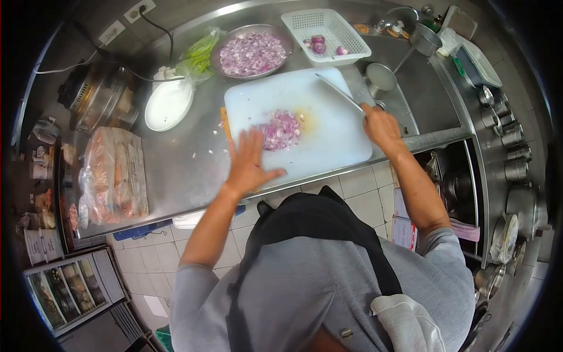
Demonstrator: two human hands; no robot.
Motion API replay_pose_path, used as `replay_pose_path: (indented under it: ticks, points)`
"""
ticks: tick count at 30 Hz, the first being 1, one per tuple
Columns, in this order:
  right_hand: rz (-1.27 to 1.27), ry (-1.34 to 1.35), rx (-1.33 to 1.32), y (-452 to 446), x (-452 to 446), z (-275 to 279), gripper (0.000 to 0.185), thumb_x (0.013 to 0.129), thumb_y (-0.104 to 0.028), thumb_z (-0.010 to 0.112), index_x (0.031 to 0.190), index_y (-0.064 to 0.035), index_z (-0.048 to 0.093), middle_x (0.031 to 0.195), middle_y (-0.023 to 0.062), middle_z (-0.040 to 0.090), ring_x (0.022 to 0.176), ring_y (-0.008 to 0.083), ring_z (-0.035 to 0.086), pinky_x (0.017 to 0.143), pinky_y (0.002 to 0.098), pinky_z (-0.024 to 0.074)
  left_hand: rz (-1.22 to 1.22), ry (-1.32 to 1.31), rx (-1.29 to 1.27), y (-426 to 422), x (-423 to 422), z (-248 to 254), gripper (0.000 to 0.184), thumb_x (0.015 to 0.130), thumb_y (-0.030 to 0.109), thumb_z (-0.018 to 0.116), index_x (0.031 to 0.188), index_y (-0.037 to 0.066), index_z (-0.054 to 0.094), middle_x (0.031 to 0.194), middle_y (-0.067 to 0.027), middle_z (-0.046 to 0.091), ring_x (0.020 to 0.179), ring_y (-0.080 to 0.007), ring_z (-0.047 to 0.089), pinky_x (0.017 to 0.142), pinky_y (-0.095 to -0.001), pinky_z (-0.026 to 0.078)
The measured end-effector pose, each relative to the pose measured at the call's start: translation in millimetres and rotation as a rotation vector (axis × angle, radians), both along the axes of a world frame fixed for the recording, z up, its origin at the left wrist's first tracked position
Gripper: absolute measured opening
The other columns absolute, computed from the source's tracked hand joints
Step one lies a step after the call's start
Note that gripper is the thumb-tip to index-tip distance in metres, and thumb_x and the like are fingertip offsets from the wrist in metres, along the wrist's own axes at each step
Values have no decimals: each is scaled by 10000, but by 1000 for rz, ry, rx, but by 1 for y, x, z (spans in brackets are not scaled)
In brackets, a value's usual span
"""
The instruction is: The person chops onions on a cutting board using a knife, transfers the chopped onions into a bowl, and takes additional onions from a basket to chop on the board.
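On the white cutting board (334, 149) lies a small heap of chopped red onion (282, 130), with a yellowish stain beside it. My left hand (248, 161) is spread out over the board's left side, its fingers apart, at the left edge of the heap. Wrapped round the handle of a knife (340, 92) is my right hand (382, 128), at the board's right edge. The blade points up and left across the board's upper right part, away from the onion. Whether my left palm touches the board, I cannot tell.
Behind the board stand a metal bowl of chopped onion (253, 51) and a white basket (296, 23) holding several onions. A white dish (170, 107), a bagged stack (117, 176) and a glass-bowled appliance (102, 100) are on the left. At right are a sink (431, 88) and metal pot (381, 80).
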State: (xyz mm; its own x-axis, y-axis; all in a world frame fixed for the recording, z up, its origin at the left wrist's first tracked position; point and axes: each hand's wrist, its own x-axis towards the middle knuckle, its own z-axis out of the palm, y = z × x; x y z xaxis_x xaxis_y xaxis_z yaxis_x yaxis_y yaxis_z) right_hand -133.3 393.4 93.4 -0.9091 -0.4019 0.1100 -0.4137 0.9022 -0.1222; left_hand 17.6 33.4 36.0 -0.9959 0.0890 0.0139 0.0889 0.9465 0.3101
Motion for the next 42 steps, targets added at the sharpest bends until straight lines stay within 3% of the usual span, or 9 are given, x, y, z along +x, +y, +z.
replay_pose_path:
  ticks: [7, 11, 12, 17, 20, 27, 32, 36, 42]
  points:
    - [153, -132, -100, -91, 72, -21, 286, 981, -102, 497, 1232, -82, 633, 937, 245, 706, 869, 428, 727, 770, 540, 578, 63, 107, -112, -45, -80, -18, 1357, 707, 799, 770, 1663, 3, 227, 1727, -268, 193, 1615, -455, 91, 1271, -655, -38]
    - [31, -429, -391, -94, 89, 0, 305, 994, -199, 597, 1257, -45, 615, 878, 291, 680, 856, 483, 703, 774, 565, 548, -220, -51, -85, -69, -126, -2, 1369, 667, 787, 806, 1673, 55, 234, 1732, -246, 199, 1621, -431, 100, 1299, -595, 0]
    - [-48, -462, -573, -81, 91, -16, 324, 998, -234, 658, 1256, -44, 612, 781, 209, 667, 694, 377, 701, 628, 487, 545, -286, -54, -71, -71, -135, -2, 1358, 668, 782, 809, 1670, 58, 246, 1730, -246, 208, 1622, -424, 103, 1305, -581, 5]
    - [-598, -835, -1111, -12, 141, -47, 226, 1035, -238, 669, 1179, -78, 600, 668, -15, 536, 480, 93, 518, 424, 262, 441, -503, 3, 108, -50, -129, -11, 1243, 704, 756, 804, 1617, 36, 365, 1681, -243, 330, 1606, -397, 191, 1323, -528, 69]
    - [-735, -850, -1297, -16, 179, -70, 235, 1029, -251, 690, 1155, -83, 583, 659, -5, 540, 467, 112, 524, 419, 280, 463, -500, 83, 275, -28, -107, -17, 1090, 744, 712, 806, 1518, 8, 502, 1597, -233, 469, 1551, -396, 328, 1312, -520, 161]
    - [-624, -868, -1116, -159, 173, -48, 229, 1049, -241, 659, 1076, -60, 522, 641, 21, 545, 453, 131, 530, 414, 304, 454, -154, 294, 472, 9, -71, -23, 902, 823, 638, 787, 1407, -19, 585, 1472, -257, 575, 1440, -431, 466, 1246, -542, 291]
    - [-509, -981, -1065, -201, 156, -39, 225, 1045, -227, 652, 1091, -51, 520, 657, 27, 530, 464, 146, 521, 429, 308, 459, 115, 532, 709, 12, -75, -30, 722, 775, 300, 901, 1329, -37, 584, 1378, -265, 596, 1312, -457, 524, 1132, -515, 425]
    - [-391, -988, -1023, -203, 145, -24, 182, 1041, -192, 631, 1099, -47, 535, 665, 19, 534, 470, 143, 514, 442, 319, 453, 208, 459, 971, 8, -78, -31, 718, 795, 290, 889, 1353, -29, 566, 1405, -277, 567, 1323, -464, 519, 1134, -516, 426]
    - [-214, -810, -976, -227, 63, 41, 183, 993, -116, 583, 1116, 6, 521, 677, 54, 554, 476, 162, 547, 448, 330, 429, 150, 724, 743, -10, -165, 33, 561, 871, 291, 828, 1279, -39, 629, 1408, -297, 573, 1330, -469, 520, 1142, -527, 415]
